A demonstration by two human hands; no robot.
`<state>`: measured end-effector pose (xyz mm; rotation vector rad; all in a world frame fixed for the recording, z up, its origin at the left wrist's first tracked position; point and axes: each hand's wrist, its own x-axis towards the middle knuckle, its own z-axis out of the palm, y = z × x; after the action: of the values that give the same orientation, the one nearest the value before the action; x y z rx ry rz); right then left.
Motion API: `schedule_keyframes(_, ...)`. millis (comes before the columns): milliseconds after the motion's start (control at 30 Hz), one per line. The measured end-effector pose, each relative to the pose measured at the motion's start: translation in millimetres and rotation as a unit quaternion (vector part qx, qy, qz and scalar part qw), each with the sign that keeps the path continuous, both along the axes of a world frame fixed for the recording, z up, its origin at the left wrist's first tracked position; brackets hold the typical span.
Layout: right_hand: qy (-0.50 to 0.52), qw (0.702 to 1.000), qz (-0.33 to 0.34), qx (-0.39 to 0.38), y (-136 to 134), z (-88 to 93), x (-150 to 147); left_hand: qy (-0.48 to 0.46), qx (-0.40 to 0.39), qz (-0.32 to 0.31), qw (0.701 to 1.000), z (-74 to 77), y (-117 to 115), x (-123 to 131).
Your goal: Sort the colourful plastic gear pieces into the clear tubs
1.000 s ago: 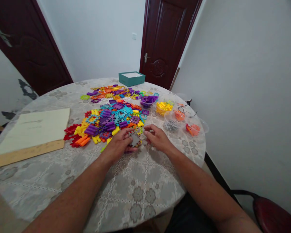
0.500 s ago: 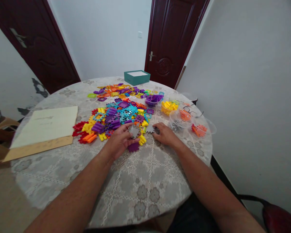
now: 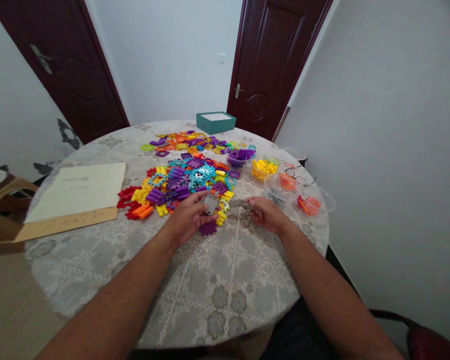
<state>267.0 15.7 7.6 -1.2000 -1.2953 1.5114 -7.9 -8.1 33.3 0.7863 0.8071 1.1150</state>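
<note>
My left hand [image 3: 189,216] pinches a flat grey toothed plastic piece [image 3: 210,204] at the near edge of a big pile of coloured interlocking pieces [image 3: 183,182]. My right hand [image 3: 267,214] lies just right of it, its fingers closed on a second grey piece [image 3: 239,203] held low over the tablecloth. A purple piece [image 3: 208,228] lies on the cloth below my left hand, beside a few yellow ones [image 3: 221,216].
Round table [image 3: 217,295] with a lace-patterned cloth. Clear bowls of purple [image 3: 238,155], yellow [image 3: 263,169] and orange [image 3: 308,204] pieces stand at the right. A teal box [image 3: 215,121] sits at the far edge, a cream board [image 3: 75,192] at left. Second pile [image 3: 187,141] behind.
My right hand has picked up the second grey piece and drawn it slightly right. My left hand keeps its grey piece. The view has shifted a little to the left.
</note>
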Motion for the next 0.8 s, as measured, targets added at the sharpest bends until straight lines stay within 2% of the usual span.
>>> schedule_keyframes(133,0.134,0.987,-0.017,-0.088,-5,8.8,-9,0.014,0.003,0.004,1.0,-2.6,1,0)
schedule_keyframes(267,0.187,0.968,0.044,-0.159,-17,15.5,-27,0.02,0.007,-0.019,1.0,-6.5,-1,1)
schedule_keyframes(400,0.215,0.953,0.083,-0.197,-24,10.4,-47,0.015,0.025,-0.064,0.998,-11.5,-4,4)
schedule_keyframes(600,0.213,0.954,0.062,-0.203,-25,6.0,-53,0.074,0.008,-0.043,0.996,-14.0,-5,9)
schedule_keyframes(800,0.191,0.977,0.035,-0.093,-31,13.5,-54,0.088,0.005,-0.036,0.995,-10.2,-7,10)
